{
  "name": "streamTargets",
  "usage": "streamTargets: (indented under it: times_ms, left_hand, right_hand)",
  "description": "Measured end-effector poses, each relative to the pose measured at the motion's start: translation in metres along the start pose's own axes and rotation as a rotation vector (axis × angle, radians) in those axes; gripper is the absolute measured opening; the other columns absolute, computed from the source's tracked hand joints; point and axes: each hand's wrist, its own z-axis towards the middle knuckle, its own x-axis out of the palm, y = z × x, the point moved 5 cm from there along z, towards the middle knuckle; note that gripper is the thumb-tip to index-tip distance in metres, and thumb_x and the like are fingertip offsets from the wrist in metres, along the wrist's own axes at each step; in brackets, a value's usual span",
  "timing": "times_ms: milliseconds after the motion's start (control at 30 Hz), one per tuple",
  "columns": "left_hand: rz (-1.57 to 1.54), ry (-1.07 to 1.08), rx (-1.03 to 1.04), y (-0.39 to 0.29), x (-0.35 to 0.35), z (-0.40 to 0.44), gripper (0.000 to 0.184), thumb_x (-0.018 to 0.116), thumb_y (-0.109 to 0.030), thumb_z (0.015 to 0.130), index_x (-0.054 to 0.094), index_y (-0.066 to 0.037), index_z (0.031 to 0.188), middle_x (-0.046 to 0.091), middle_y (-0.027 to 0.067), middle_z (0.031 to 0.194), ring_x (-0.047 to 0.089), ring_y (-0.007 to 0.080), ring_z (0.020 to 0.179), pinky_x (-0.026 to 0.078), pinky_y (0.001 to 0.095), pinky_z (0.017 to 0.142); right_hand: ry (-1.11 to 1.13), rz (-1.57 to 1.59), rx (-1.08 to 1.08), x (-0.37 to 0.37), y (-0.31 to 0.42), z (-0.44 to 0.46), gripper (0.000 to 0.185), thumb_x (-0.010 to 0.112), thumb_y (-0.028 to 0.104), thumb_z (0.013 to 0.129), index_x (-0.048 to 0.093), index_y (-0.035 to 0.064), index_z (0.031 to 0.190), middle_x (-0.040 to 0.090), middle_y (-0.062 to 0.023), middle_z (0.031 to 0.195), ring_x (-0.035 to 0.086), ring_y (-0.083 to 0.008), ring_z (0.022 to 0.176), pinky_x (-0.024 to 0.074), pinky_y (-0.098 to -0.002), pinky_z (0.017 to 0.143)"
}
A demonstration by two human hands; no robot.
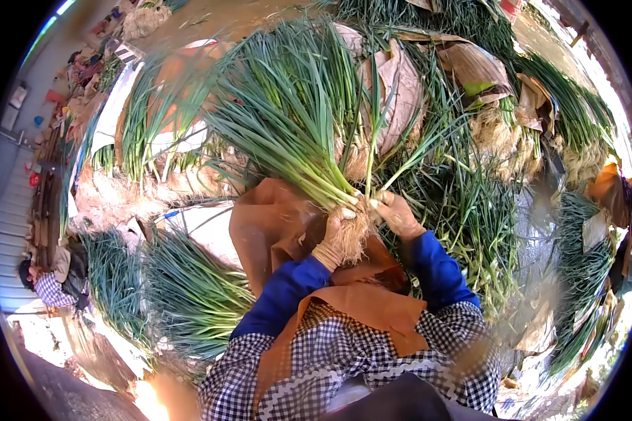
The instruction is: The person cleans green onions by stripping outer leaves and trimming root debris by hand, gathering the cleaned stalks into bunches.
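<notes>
My left hand [336,237] is closed around the root end of a bunch of green onions [309,158], held over my lap. Its long green leaves fan up and to the left, and pale stringy roots [356,235] hang below the grip. Close against the bunch's right side, my right hand [398,212] is closed, thumb and fingers pinching at the base of a single green onion stalk [411,160] whose leaves point up and right. Another thin stalk [372,133] stands upright between the hands. The fingertips partly hide the stalk bases.
A brown apron sheet [270,217] covers my lap. Piles of green onions lie at left [193,281] and far right [579,238]. Loose leaves [470,231] litter the ground on my right. Root-ended bundles [498,140] stand beyond. Another person [53,284] sits at far left.
</notes>
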Motion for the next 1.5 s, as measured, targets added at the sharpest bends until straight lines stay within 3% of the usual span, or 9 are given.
streamTargets:
  times_ms: [133,267,533,700,900,1200,1267,1300,1500]
  left_hand:
    - [0.269,-0.104,0.047,-0.002,0.01,-0.004,0.035,0.05,0.0,0.073,0.048,0.003,0.109,0.054,0.0105,0.093,0.054,0.0221,0.088,0.045,0.0412,0.089]
    - [0.188,0.036,-0.012,-0.002,0.008,0.003,0.038,0.048,0.003,0.07,0.048,0.002,0.108,0.053,0.0093,0.092,0.054,0.0202,0.086,0.042,0.0411,0.091]
    - [0.052,0.114,0.001,-0.003,0.011,-0.003,0.043,0.045,0.004,0.068,0.047,-0.001,0.111,0.053,0.0094,0.096,0.055,0.0223,0.091,0.046,0.0345,0.088]
    - [0.321,0.006,0.023,-0.005,0.01,-0.002,0.036,0.046,0.006,0.071,0.046,0.005,0.107,0.053,0.0101,0.091,0.055,0.0227,0.09,0.042,0.0396,0.096]
    - [-0.032,-0.289,-0.44,-0.001,0.042,-0.049,0.072,0.052,0.006,0.073,0.017,0.007,0.136,0.051,0.0082,0.11,0.054,0.0148,0.096,0.047,0.0224,0.082]
    - [1.221,-0.158,-0.359,-0.069,0.128,-0.159,0.028,0.059,0.002,0.069,0.059,0.003,0.098,0.06,0.0086,0.098,0.054,0.02,0.097,0.039,0.0297,0.089]
    - [1.885,0.549,-0.053,-0.09,0.167,-0.172,0.018,0.062,0.0,0.07,0.062,0.002,0.088,0.059,0.0094,0.099,0.053,0.0212,0.097,0.039,0.0325,0.088]
    - [1.715,0.329,-0.017,-0.097,0.164,-0.175,0.01,0.062,-0.004,0.073,0.063,0.001,0.082,0.057,0.0116,0.102,0.052,0.0227,0.098,0.038,0.0354,0.088]
    - [1.195,-0.121,0.189,-0.136,0.074,-0.147,0.012,0.053,0.0,0.076,0.061,0.0,0.085,0.06,0.0045,0.079,0.056,0.0139,0.071,0.046,0.0253,0.065]
  right_hand:
    - [0.768,-0.04,0.278,0.018,0.007,-0.084,0.026,0.057,0.023,0.087,0.061,-0.0016,0.091,0.061,-0.0059,0.075,0.058,-0.014,0.068,0.048,-0.0266,0.064]
    - [-0.184,-1.357,0.157,-0.042,0.016,-0.062,0.029,0.064,0.029,0.08,0.064,0.0068,0.097,0.065,-0.0097,0.081,0.061,-0.0169,0.07,0.0491,-0.0302,0.068]
    - [-0.132,-0.386,0.097,0.0,0.013,0.0,0.021,0.056,0.022,0.087,0.061,0.0019,0.085,0.06,-0.0037,0.069,0.051,-0.0108,0.059,0.0409,-0.0277,0.052]
    - [0.749,-0.192,0.249,0.02,-0.008,-0.083,0.034,0.053,0.033,0.089,0.061,0.0013,0.097,0.063,-0.0065,0.074,0.057,-0.0114,0.066,0.0461,-0.0264,0.062]
    - [-0.134,0.377,0.177,-0.048,-0.046,-0.021,0.077,0.038,0.061,0.085,0.029,0.0039,0.135,0.043,-0.0131,0.128,0.048,-0.0264,0.112,0.0399,-0.0376,0.093]
    - [0.219,0.492,-0.267,0.107,0.084,0.059,0.067,0.047,0.051,0.086,0.029,0.008,0.135,0.037,-0.0106,0.132,0.038,-0.0275,0.12,0.0349,-0.0468,0.097]
    - [0.318,0.513,-0.29,0.126,0.1,0.086,0.065,0.046,0.051,0.087,0.032,0.0061,0.132,0.041,-0.0127,0.127,0.044,-0.0278,0.114,0.0401,-0.0461,0.092]
    - [0.406,0.488,-0.293,0.141,0.112,0.089,0.062,0.044,0.05,0.088,0.034,0.0036,0.128,0.044,-0.0135,0.122,0.048,-0.027,0.106,0.0453,-0.0424,0.086]
    - [-0.248,-1.293,-0.291,0.115,0.142,0.13,0.043,0.048,0.047,0.086,0.064,0.0076,0.089,0.064,-0.0138,0.078,0.063,-0.0238,0.073,0.0474,-0.0339,0.061]
